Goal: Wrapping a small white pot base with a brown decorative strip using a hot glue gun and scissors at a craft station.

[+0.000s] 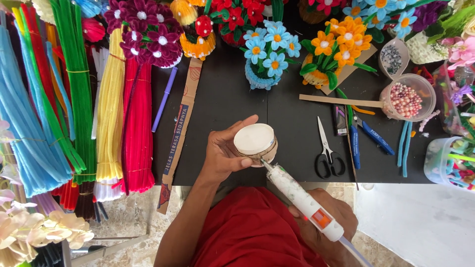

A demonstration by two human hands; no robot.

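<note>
**Glue gun tip met the rim of a small cardboard drum**

We saw the left hand [225, 155] curled around a short round drum of brown cardboard with a pale flat top [256, 141], thumb over its far edge and fingers wrapped on the near side, holding it tilted just above the front edge of the black desk [222, 99]. The right hand [329, 215] gripped a white glue gun with an orange band [302, 198], fingers closed around its body. The gun's metal nozzle touched the lower side wall of the drum, just beside the left fingertips. Both hands worked over a lap covered in red cloth [252, 227].

On the desk, well apart to the right of the drum, lay 1 pair of silver scissors with black handles [326, 151], and next to them blue-handled pliers [368, 136]. Farther right stood a clear plastic cup of pink beads [408, 99]. A long brown cardboard strip [180, 133] ran down the desk to the left of the drum, with a lilac stem [164, 98] beside it.

Behind the drum stood a small pot of light blue fuzzy-wire flowers [269, 49] and, to its right, a bunch of orange fuzzy-wire flowers [339, 47]. Along the left side lay bundles of fuzzy wire stems: blue [24, 118], green [76, 84], yellow [111, 113] and red [138, 133].
</note>
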